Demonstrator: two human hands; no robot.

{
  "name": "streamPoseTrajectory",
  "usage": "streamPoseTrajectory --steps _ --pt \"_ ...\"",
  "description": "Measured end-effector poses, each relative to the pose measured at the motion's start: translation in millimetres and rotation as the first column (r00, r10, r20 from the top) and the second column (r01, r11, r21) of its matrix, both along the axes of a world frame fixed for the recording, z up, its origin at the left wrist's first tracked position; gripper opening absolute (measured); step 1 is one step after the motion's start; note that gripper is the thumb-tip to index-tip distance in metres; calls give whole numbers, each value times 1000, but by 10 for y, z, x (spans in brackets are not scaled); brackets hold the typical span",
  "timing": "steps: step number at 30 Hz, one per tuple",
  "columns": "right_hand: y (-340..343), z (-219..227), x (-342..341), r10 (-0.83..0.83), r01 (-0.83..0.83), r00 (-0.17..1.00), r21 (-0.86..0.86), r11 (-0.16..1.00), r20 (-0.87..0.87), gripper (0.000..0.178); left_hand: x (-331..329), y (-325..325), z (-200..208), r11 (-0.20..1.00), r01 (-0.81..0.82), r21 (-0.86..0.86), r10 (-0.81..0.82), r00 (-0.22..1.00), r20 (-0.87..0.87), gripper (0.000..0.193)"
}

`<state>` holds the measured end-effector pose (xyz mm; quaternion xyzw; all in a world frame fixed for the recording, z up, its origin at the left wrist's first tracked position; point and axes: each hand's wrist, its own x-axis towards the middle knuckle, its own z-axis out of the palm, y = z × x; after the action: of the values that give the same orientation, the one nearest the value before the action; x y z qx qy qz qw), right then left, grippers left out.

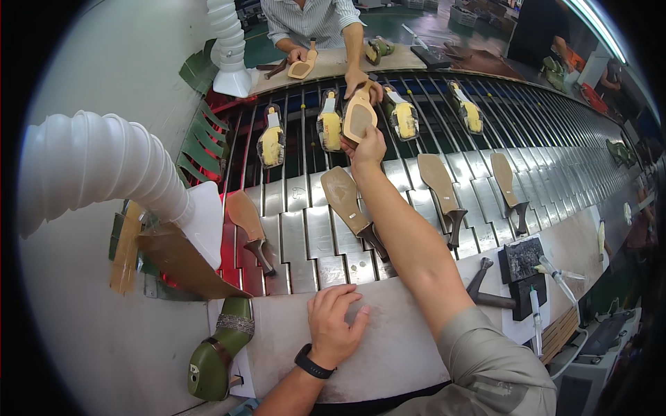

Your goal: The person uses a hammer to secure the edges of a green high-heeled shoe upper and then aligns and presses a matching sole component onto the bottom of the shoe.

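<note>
Tan sole was gripped near end by the right hand over the conveyor; far end was partly covered by a co-worker's hand. Left hand was rested on the worktop, fingers loosely spread, well apart. Sole was flanked by yellow-bottomed shoes. Slats were partly blocked by the right forearm. Co-worker's head was cut off; background at far right was hardly made out.

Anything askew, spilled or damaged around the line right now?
No spill or clear damage stands out. The green strip curtain at the conveyor's left hangs splayed and uneven, and the worktop under the left hand is smudged, perhaps from ordinary use. The sole-shaped piece in the right hand looks whole where visible.
</note>
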<state>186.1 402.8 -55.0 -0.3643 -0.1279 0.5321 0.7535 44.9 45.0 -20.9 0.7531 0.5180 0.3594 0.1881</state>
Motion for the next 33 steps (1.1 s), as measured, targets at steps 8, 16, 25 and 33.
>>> streamPoseTrajectory --steps 8,16,25,33 --pt "-328 -113 237 380 -286 857 -293 913 348 30 27 -12 75 1000 5 30 -7 998 62 21" --pt "-2186 552 531 372 -207 455 -310 928 809 29 -119 -139 -6 997 -10 72 5 998 59 21" --pt "-4949 480 835 -129 -435 -190 35 900 973 12 -437 -1149 619 995 -76 60 51 938 344 33" --pt "-4746 358 694 -27 -329 43 39 944 999 5 -1852 -1718 822 575 -772 271 731 633 255 61"
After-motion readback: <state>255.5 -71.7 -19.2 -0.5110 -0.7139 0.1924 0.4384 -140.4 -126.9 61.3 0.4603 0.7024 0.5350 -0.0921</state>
